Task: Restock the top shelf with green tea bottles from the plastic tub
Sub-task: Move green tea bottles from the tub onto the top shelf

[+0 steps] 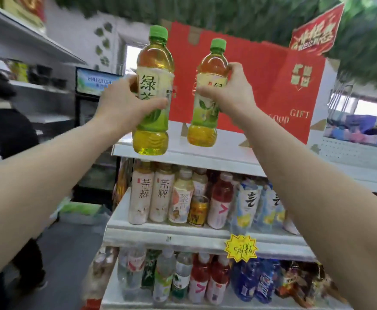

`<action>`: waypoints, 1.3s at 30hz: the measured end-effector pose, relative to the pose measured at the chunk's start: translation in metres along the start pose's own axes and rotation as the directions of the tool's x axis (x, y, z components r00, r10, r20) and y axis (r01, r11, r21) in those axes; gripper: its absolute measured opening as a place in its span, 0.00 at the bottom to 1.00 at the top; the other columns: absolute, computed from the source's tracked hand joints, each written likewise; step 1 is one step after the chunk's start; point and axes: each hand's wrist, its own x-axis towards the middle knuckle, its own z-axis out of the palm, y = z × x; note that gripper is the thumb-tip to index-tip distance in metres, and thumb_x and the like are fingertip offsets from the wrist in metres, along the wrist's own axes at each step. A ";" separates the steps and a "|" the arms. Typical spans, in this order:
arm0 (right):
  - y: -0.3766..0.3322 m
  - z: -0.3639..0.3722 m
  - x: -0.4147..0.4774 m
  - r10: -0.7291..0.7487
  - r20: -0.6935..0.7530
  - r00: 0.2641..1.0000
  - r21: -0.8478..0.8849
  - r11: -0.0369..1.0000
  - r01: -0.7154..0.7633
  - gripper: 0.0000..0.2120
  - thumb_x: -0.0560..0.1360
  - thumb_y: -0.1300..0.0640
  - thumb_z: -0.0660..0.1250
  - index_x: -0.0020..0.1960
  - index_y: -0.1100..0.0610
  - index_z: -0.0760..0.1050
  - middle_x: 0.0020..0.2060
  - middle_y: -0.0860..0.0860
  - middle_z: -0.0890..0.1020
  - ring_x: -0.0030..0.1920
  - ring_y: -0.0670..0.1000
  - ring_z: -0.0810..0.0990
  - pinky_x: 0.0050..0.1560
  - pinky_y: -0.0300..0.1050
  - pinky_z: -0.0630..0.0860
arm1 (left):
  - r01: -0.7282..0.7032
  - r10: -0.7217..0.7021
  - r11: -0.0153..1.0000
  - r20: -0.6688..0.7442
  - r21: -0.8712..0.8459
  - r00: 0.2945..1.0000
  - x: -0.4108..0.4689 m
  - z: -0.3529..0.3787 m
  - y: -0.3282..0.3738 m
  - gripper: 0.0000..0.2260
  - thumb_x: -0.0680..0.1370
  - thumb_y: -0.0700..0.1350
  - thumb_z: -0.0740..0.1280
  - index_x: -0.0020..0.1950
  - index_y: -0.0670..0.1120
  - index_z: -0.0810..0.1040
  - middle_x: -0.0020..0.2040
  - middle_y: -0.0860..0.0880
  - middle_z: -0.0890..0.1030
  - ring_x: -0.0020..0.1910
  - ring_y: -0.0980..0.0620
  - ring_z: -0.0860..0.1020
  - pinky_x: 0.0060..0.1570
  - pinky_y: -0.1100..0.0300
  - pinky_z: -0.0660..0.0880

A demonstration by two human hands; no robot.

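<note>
Grips one green tea bottle [153, 90] in the left hand [124, 104], upright at the top shelf's [227, 152] front left corner — grips a second bottle [206, 113] in the right hand [231, 91], slightly tilted, above the shelf's front edge.

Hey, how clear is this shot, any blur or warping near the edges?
Head view: centre fairly sharp, the label on the bottle in the left hand readable; greenery above smears and bends towards the edges; the window behind is blown out.
</note>
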 end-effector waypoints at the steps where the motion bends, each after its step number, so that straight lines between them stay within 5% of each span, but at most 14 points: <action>1: 0.004 0.012 0.009 -0.001 0.006 1.000 -0.003 1.000 0.001 0.34 0.63 0.46 0.77 0.64 0.49 0.65 0.50 0.46 0.80 0.50 0.50 0.81 0.53 0.53 0.80 | 0.008 -0.008 1.000 -0.018 -0.005 1.000 0.006 0.000 -0.002 0.20 0.66 0.56 0.78 0.55 0.52 0.79 0.47 0.58 0.82 0.47 0.59 0.80 0.44 0.61 0.78; 4: 0.021 0.049 0.027 0.014 0.052 0.999 0.001 1.000 -0.014 0.38 0.64 0.47 0.77 0.68 0.50 0.63 0.53 0.49 0.80 0.52 0.54 0.80 0.56 0.52 0.78 | 0.020 -0.019 1.000 -0.063 0.017 0.998 0.018 0.001 -0.010 0.19 0.66 0.56 0.78 0.54 0.53 0.79 0.47 0.58 0.82 0.47 0.60 0.81 0.45 0.60 0.78; 9: 0.051 0.101 0.052 0.038 0.076 0.996 0.000 0.999 -0.038 0.36 0.67 0.49 0.76 0.70 0.52 0.64 0.43 0.44 0.77 0.38 0.43 0.74 0.32 0.41 0.70 | 0.018 -0.011 0.997 -0.083 0.081 0.996 0.026 0.004 -0.029 0.17 0.65 0.59 0.77 0.49 0.57 0.78 0.46 0.60 0.82 0.44 0.65 0.79 0.41 0.64 0.76; 15: 0.066 0.139 0.083 0.078 0.085 0.993 -0.120 0.990 -0.068 0.38 0.69 0.46 0.75 0.72 0.53 0.61 0.55 0.54 0.81 0.54 0.59 0.80 0.50 0.52 0.77 | 0.013 0.000 0.990 -0.092 0.137 0.996 0.032 0.008 -0.043 0.17 0.64 0.60 0.77 0.49 0.57 0.79 0.43 0.60 0.82 0.41 0.72 0.77 0.30 0.77 0.70; 22: 0.076 0.147 0.090 0.120 0.180 0.976 -0.170 0.981 -0.089 0.46 0.72 0.38 0.72 0.78 0.55 0.51 0.67 0.60 0.74 0.65 0.63 0.74 0.62 0.57 0.73 | 0.013 0.001 0.988 -0.088 0.156 0.996 0.032 0.015 -0.050 0.18 0.66 0.59 0.77 0.52 0.56 0.79 0.46 0.58 0.82 0.44 0.67 0.78 0.34 0.75 0.72; 24: 0.068 0.129 0.084 0.051 0.092 0.994 -0.166 0.985 -0.036 0.41 0.76 0.38 0.66 0.79 0.54 0.52 0.70 0.60 0.70 0.69 0.62 0.70 0.66 0.57 0.69 | 0.018 -0.009 0.989 -0.062 0.148 0.998 0.030 0.021 -0.049 0.20 0.66 0.59 0.77 0.53 0.55 0.79 0.47 0.58 0.82 0.44 0.64 0.79 0.34 0.73 0.73; 26: 0.051 0.106 0.075 -0.083 -0.026 0.996 -0.060 0.995 0.081 0.28 0.79 0.38 0.59 0.73 0.52 0.63 0.64 0.54 0.75 0.63 0.57 0.74 0.65 0.55 0.71 | 0.015 -0.008 0.991 -0.052 0.136 0.999 0.029 0.032 -0.048 0.20 0.65 0.58 0.78 0.53 0.54 0.78 0.46 0.59 0.81 0.43 0.65 0.78 0.34 0.74 0.74; 29: 0.020 0.076 0.055 -0.089 0.189 0.978 0.130 0.989 0.065 0.25 0.75 0.28 0.55 0.61 0.46 0.68 0.52 0.43 0.79 0.52 0.46 0.79 0.56 0.54 0.78 | -0.005 0.013 0.991 -0.058 0.135 0.998 0.032 0.053 -0.042 0.22 0.65 0.59 0.78 0.54 0.53 0.78 0.45 0.58 0.81 0.42 0.64 0.78 0.34 0.72 0.75; 31: 0.007 0.066 0.045 -0.089 0.332 0.939 0.067 0.995 0.070 0.31 0.70 0.27 0.63 0.63 0.46 0.67 0.53 0.44 0.79 0.52 0.46 0.81 0.50 0.49 0.80 | -0.015 0.021 0.992 -0.052 0.125 0.998 0.036 0.069 -0.038 0.23 0.65 0.58 0.78 0.54 0.52 0.77 0.46 0.57 0.80 0.44 0.62 0.78 0.35 0.70 0.74; 35: 0.004 0.063 0.050 -0.075 0.292 0.953 -0.112 0.987 0.112 0.33 0.68 0.39 0.75 0.65 0.53 0.68 0.53 0.48 0.79 0.52 0.48 0.80 0.52 0.48 0.81 | -0.010 0.012 0.996 -0.024 0.085 1.000 0.044 0.091 -0.035 0.32 0.65 0.60 0.79 0.64 0.52 0.71 0.46 0.63 0.74 0.44 0.65 0.73 0.33 0.75 0.69; 39: 0.019 0.073 0.060 -0.032 0.262 0.964 -0.109 0.992 0.063 0.33 0.70 0.41 0.75 0.65 0.57 0.67 0.53 0.50 0.80 0.52 0.51 0.80 0.54 0.52 0.80 | -0.063 0.091 0.971 -0.114 0.230 0.989 0.046 0.083 -0.057 0.38 0.66 0.66 0.74 0.70 0.51 0.65 0.60 0.51 0.70 0.57 0.52 0.72 0.56 0.58 0.73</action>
